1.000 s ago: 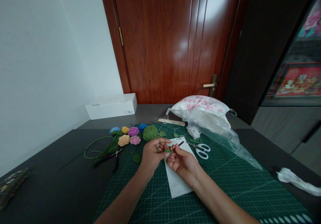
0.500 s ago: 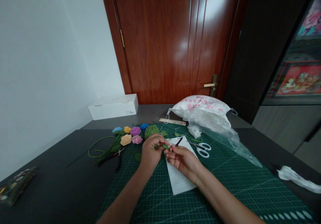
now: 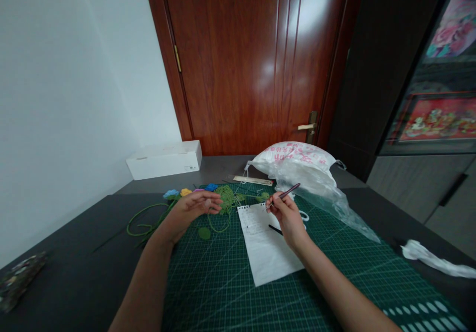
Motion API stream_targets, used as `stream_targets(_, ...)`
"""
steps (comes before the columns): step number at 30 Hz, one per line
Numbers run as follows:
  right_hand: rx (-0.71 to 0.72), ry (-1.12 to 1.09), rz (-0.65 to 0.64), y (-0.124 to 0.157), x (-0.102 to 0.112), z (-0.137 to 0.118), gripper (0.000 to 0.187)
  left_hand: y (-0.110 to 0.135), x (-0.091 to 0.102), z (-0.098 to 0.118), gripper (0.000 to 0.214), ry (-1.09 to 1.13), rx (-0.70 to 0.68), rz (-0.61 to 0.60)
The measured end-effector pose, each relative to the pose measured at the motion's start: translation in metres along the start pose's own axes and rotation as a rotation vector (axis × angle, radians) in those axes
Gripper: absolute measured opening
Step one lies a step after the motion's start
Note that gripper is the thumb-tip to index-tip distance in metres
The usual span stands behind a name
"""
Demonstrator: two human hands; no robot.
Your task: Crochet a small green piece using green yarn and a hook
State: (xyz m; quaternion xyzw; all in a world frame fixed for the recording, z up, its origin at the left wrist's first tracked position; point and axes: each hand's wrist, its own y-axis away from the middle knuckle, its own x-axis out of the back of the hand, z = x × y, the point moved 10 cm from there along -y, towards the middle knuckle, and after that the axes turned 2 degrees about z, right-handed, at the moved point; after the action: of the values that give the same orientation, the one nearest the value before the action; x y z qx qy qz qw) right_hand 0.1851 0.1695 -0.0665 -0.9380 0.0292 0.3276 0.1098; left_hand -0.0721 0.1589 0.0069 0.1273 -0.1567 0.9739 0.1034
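My right hand (image 3: 286,215) is closed around a dark purple crochet hook (image 3: 292,190), held slanting above the notepad page (image 3: 271,260), which has writing near its top. A black pen (image 3: 275,229) lies on the page just under that hand. My left hand (image 3: 195,207) is held open, fingers stretched out to the right, with nothing visible in it. Close to its fingertips sits a ball of green yarn (image 3: 225,192). A loose strand loops down from it towards a small green crocheted leaf (image 3: 204,233). Behind my left hand, crocheted flowers (image 3: 171,193) are partly hidden.
A green cutting mat (image 3: 223,282) covers the dark table. At the back lie a white box (image 3: 165,159), a ruler (image 3: 253,180) and a stuffed white bag (image 3: 297,154) with clear plastic. White-handled scissors (image 3: 304,216) are partly behind my right hand. A crumpled white wrapper (image 3: 435,260) is at right.
My hands have parted: the left moved left and opened, the right moved up and right with the crochet hook. The green piece between them is now out of the fingers.
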Motion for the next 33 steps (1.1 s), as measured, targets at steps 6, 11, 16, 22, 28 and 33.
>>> stream_targets(6, 0.029, 0.095, -0.044, 0.001, -0.008, 0.003, 0.042, -0.008, 0.011, -0.011, 0.007, -0.168, -0.070, 0.261)
stream_targets(11, -0.095, 0.107, -0.145, 0.008, -0.022, 0.023, 0.042, -0.009, -0.052, -0.015, 0.036, -0.064, -0.090, 0.094)
stream_targets(16, -0.197, 0.071, -0.200, 0.017, -0.032, 0.038, 0.042, -0.009, -0.093, -0.028, 0.031, 0.106, -0.054, -0.031)
stream_targets(22, -0.271, 0.066, -0.227, 0.022, -0.035, 0.045, 0.041, -0.010, -0.098, -0.035, 0.024, 0.217, -0.028, -0.008)
stream_targets(28, -0.335, 0.072, -0.252, 0.027, -0.040, 0.050, 0.040, -0.009, -0.095, -0.046, 0.021, 0.269, 0.008, 0.031)
stream_targets(33, -0.325, 0.078, -0.241, 0.026, -0.041, 0.048, 0.042, -0.014, -0.080, -0.069, 0.033, 0.276, 0.068, 0.085)
